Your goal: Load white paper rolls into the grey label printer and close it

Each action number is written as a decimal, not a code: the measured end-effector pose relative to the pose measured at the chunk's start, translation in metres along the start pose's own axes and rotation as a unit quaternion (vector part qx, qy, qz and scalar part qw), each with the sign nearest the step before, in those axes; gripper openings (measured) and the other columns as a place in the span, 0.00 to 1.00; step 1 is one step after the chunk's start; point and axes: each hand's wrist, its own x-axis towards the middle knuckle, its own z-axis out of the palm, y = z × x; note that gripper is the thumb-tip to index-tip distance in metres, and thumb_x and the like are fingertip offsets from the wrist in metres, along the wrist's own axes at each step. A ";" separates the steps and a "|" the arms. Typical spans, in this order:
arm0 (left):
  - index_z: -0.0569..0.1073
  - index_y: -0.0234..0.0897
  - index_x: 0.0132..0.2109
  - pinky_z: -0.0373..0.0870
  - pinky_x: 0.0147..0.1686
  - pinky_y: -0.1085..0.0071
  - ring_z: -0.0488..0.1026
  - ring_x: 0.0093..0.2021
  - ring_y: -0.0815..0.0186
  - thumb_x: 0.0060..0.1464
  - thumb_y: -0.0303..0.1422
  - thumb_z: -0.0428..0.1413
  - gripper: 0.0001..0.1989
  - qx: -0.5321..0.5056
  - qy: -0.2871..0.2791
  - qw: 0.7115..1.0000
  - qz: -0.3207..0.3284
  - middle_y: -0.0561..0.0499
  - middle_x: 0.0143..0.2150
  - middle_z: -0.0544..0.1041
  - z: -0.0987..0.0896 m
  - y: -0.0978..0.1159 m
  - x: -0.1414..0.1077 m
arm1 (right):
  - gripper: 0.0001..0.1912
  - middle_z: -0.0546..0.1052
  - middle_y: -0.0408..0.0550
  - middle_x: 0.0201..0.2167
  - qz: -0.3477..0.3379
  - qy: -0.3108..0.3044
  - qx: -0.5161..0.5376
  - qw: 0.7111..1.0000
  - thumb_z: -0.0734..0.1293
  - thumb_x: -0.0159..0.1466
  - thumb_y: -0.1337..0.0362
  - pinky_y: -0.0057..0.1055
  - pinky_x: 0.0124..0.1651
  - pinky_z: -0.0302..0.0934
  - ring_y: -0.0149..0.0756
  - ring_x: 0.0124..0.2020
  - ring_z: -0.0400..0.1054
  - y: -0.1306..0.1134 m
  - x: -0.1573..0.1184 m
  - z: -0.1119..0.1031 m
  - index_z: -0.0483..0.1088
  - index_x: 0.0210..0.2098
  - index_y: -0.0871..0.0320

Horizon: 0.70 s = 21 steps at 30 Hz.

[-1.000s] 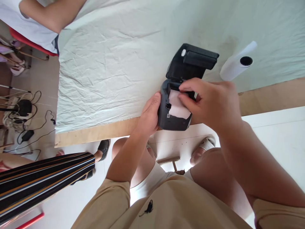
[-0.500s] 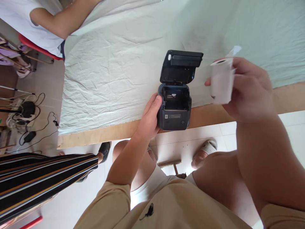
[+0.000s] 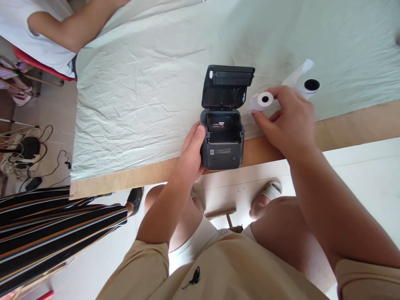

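Note:
My left hand (image 3: 193, 150) is closed round the left side of a dark label printer (image 3: 222, 139), whose lid (image 3: 228, 85) stands raised. The paper bay inside shows a small white label and no roll. To the right of the lid, my right hand (image 3: 286, 114) has its thumb and fingers on a small white paper roll (image 3: 259, 102), its dark core hole facing up. Just beyond that hand a larger white roll (image 3: 308, 88) stands on the cloth, a loose strip of paper reaching from it.
A pale green cloth (image 3: 140, 91) covers the table, with a bare wooden edge (image 3: 350, 125) towards me. At the upper left is a person's arm (image 3: 84, 25). Striped trousers (image 3: 62, 229) show at the lower left, near cables (image 3: 29, 150) on the floor.
My right hand has moved left and down to the cloth, and now has the small roll between its fingers. The larger roll has come into view behind it. My left hand still holds the printer.

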 end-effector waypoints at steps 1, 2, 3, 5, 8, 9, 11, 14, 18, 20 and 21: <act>0.81 0.45 0.51 0.87 0.56 0.61 0.87 0.60 0.52 0.65 0.56 0.64 0.21 -0.001 -0.001 1.000 0.000 0.52 0.48 0.89 0.000 0.000 0.000 | 0.17 0.84 0.49 0.41 0.008 -0.006 -0.007 1.000 0.76 0.64 0.56 0.53 0.45 0.74 0.39 0.26 0.68 -0.002 -0.001 -0.001 0.75 0.50 0.50; 0.81 0.45 0.50 0.87 0.56 0.61 0.87 0.60 0.52 0.65 0.56 0.64 0.21 -0.004 -0.005 1.000 0.001 0.52 0.48 0.89 0.000 0.000 0.000 | 0.20 0.85 0.49 0.43 0.016 -0.012 -0.005 1.000 0.77 0.63 0.56 0.54 0.46 0.74 0.38 0.25 0.68 -0.004 -0.001 -0.003 0.75 0.53 0.50; 0.81 0.45 0.50 0.87 0.56 0.62 0.87 0.59 0.53 0.65 0.55 0.64 0.20 -0.009 -0.010 1.000 0.002 0.52 0.48 0.89 0.000 0.000 0.001 | 0.24 0.85 0.50 0.46 0.020 -0.008 0.003 1.000 0.78 0.62 0.55 0.53 0.46 0.74 0.37 0.24 0.67 -0.006 -0.002 -0.007 0.76 0.56 0.50; 0.81 0.45 0.49 0.87 0.55 0.64 0.88 0.57 0.54 0.65 0.54 0.65 0.19 -0.017 -0.022 1.000 0.004 0.53 0.46 0.89 0.001 0.000 0.001 | 0.23 0.84 0.52 0.51 0.008 0.050 0.015 0.999 0.76 0.65 0.55 0.47 0.42 0.72 0.36 0.27 0.69 -0.005 -0.003 -0.019 0.76 0.58 0.51; 0.82 0.44 0.48 0.88 0.53 0.65 0.89 0.54 0.56 0.65 0.53 0.65 0.19 -0.020 -0.027 0.999 0.014 0.54 0.43 0.89 0.000 0.000 0.002 | 0.17 0.80 0.54 0.50 -0.080 0.211 -0.028 0.974 0.70 0.65 0.62 0.37 0.31 0.59 0.43 0.38 0.76 0.018 0.001 -0.036 0.76 0.53 0.54; 0.82 0.44 0.49 0.88 0.53 0.65 0.89 0.54 0.56 0.66 0.53 0.65 0.19 -0.018 -0.025 0.999 0.015 0.54 0.43 0.88 0.000 -0.001 0.002 | 0.21 0.78 0.56 0.52 -0.105 0.214 -0.055 0.970 0.71 0.62 0.62 0.37 0.31 0.61 0.46 0.43 0.77 0.030 0.003 -0.039 0.75 0.55 0.54; 0.82 0.45 0.49 0.88 0.53 0.64 0.89 0.55 0.55 0.67 0.53 0.63 0.18 -0.013 -0.020 1.000 0.011 0.54 0.44 0.89 -0.001 -0.002 0.002 | 0.29 0.74 0.58 0.57 -0.041 0.161 -0.104 0.981 0.75 0.59 0.61 0.44 0.41 0.71 0.49 0.52 0.77 0.052 0.008 -0.041 0.72 0.59 0.54; 0.81 0.46 0.50 0.89 0.53 0.62 0.89 0.57 0.53 0.68 0.55 0.62 0.19 -0.012 -0.020 1.000 0.007 0.54 0.47 0.89 -0.002 -0.003 0.002 | 0.31 0.76 0.55 0.56 0.099 0.047 -0.115 0.987 0.78 0.57 0.64 0.50 0.54 0.75 0.42 0.47 0.76 0.062 0.010 -0.037 0.72 0.59 0.53; 0.81 0.45 0.50 0.89 0.51 0.63 0.89 0.56 0.53 0.67 0.55 0.63 0.19 -0.010 -0.022 1.000 0.010 0.54 0.47 0.90 -0.001 -0.003 0.002 | 0.30 0.80 0.46 0.45 0.114 -0.015 -0.088 0.989 0.75 0.60 0.69 0.46 0.50 0.75 0.36 0.36 0.72 0.040 0.005 -0.036 0.72 0.61 0.49; 0.81 0.45 0.50 0.89 0.51 0.63 0.89 0.55 0.53 0.67 0.54 0.63 0.19 -0.014 -0.024 1.000 0.010 0.53 0.47 0.90 -0.001 -0.003 0.003 | 0.31 0.80 0.48 0.45 0.085 -0.031 -0.093 0.991 0.75 0.59 0.71 0.46 0.50 0.74 0.38 0.38 0.73 0.030 0.002 -0.036 0.73 0.61 0.51; 0.81 0.45 0.50 0.89 0.51 0.63 0.89 0.55 0.53 0.67 0.54 0.63 0.18 -0.017 -0.025 0.999 0.009 0.53 0.46 0.90 -0.001 -0.003 0.003 | 0.29 0.80 0.50 0.47 0.073 -0.027 -0.097 0.992 0.75 0.58 0.71 0.47 0.51 0.74 0.40 0.40 0.74 0.027 0.002 -0.036 0.74 0.59 0.52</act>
